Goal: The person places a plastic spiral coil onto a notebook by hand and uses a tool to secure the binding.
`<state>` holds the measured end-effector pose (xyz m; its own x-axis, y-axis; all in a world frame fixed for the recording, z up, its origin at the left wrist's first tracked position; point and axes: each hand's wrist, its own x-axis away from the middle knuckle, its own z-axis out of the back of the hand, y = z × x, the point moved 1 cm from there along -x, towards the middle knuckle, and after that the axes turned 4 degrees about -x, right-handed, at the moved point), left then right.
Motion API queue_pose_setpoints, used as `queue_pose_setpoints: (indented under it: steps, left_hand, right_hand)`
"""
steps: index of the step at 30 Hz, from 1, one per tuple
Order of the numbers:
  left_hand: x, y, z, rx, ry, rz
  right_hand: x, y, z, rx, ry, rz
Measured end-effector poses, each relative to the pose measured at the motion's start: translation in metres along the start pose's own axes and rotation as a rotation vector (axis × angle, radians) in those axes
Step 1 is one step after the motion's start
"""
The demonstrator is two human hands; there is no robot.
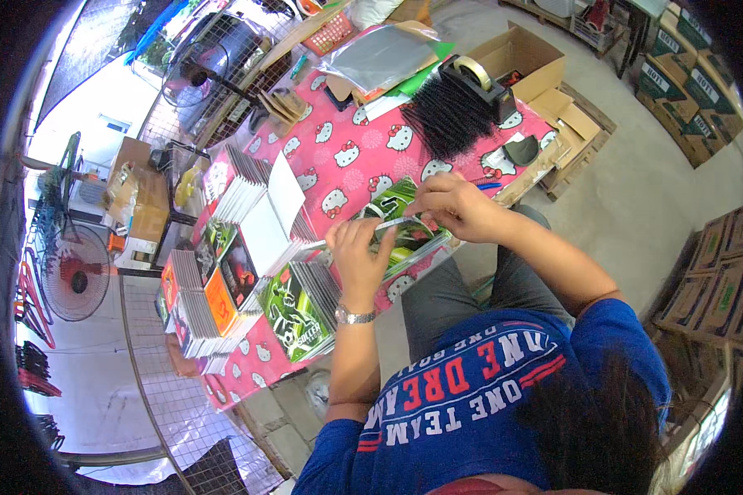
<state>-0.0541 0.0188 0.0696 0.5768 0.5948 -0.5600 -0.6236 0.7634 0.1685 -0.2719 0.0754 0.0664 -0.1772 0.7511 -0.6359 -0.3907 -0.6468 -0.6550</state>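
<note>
My left hand, with a metal watch on its wrist, pinches the edge of a green-covered notebook at the table's near edge. My right hand is closed on the far side of the same notebook, its fingertips bent down onto it. Its pale page edge shows between the hands. Under it lies more green-covered stock; how much is hidden. Left of my left hand stands a stack of green notebooks with a soccer picture. Just beyond my right hand is a heap of black binding coils.
Stacks of notebooks and white sheets crowd the left of the pink patterned tablecloth. A tape roll sits behind the coils, near an open carton. Fans stand left; boxes are stacked at right.
</note>
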Motion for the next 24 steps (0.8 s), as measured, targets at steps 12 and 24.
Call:
queue_pose_setpoints:
  steps: [12, 24]
  left_hand:
    - [0.003, 0.006, 0.004, 0.01, 0.016, -0.008]
    - [-0.018, 0.025, -0.013, -0.056, -0.083, -0.129]
  right_hand:
    - [0.006, -0.004, -0.006, -0.127, -0.041, -0.145]
    - [-0.002, -0.017, -0.002, 0.202, -0.03, -0.313]
